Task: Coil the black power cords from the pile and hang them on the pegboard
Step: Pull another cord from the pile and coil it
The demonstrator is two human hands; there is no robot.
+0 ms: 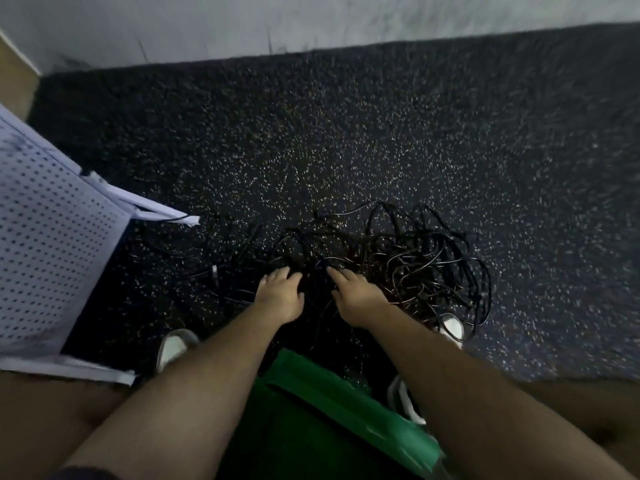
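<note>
A tangled pile of black power cords point(415, 265) lies on the dark speckled floor in front of me. A few loose strands point(242, 244) trail left toward the white pegboard point(52, 237), which stands tilted at the left edge. Both my arms reach down to the near edge of the pile. My left hand point(280, 296) has its fingers down among the cords; blur hides whether it grips any. My right hand point(356, 296) lies on the cords with its fingers stretched forward, and I see nothing held in it.
A green object point(329, 410) sits between my legs at the bottom. My white shoes point(175, 348) point(452, 325) flank the hands. A grey wall point(311, 22) borders the floor at the far side. A brown board edge point(14, 81) shows top left.
</note>
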